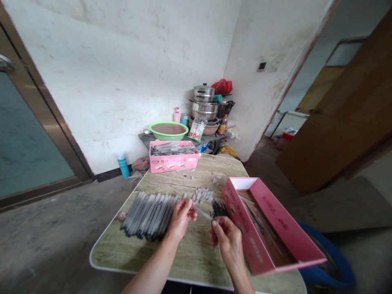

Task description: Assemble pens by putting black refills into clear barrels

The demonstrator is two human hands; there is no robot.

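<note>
A translucent pen barrel (202, 212) spans the gap between my hands above the table. My left hand (181, 216) is closed on its far end, thumb and fingertips pinching it. My right hand (225, 234) grips the near end the same way. Left of my hands lies a row of similar translucent pens (150, 214) side by side, their dark ends toward me. Just beyond my hands is a loose pile of small whitish pieces (202, 195). Beside my right hand lies a heap of small black pieces (219, 208), partly hidden.
A pink box (174, 163) full of pen barrels stands at the table's far edge. An open pink box (254, 241) with several slim pieces inside sits at right. Behind the wood-patterned table (122, 257) are a green basin (168, 136) and stacked steel pots (204, 107).
</note>
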